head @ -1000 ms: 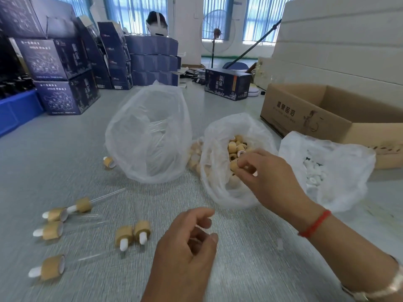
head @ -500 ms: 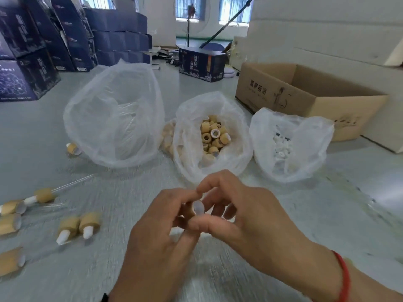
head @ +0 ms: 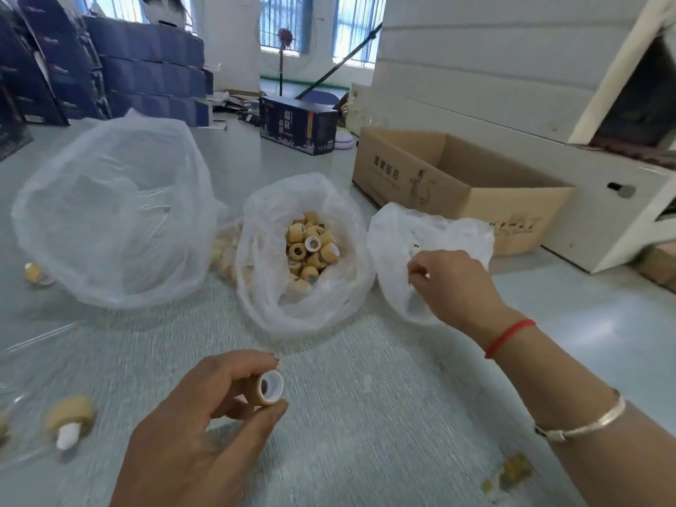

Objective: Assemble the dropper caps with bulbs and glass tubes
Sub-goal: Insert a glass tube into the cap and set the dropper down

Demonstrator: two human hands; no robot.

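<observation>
Sitting near the front of the grey worktop (head: 384, 415), with bare surface stretching between both arms. Pinching a tan dropper cap (head: 270, 388) in the left hand (head: 205, 422), white threaded inside facing up. Reaching the right hand (head: 451, 283) into the rightmost plastic bag (head: 439, 228), fingers curled; contents of that grip hidden. Crowding the far side: middle bag of caps (head: 305, 247), cardboard box (head: 475, 192).

A tan cap (head: 270, 387) with a white inside lay on its side, up off the table. Behind it, a bag (head: 263, 287) held many caps (head: 309, 247). Right of that bag sat the bulb bag (head: 395, 228).
</observation>
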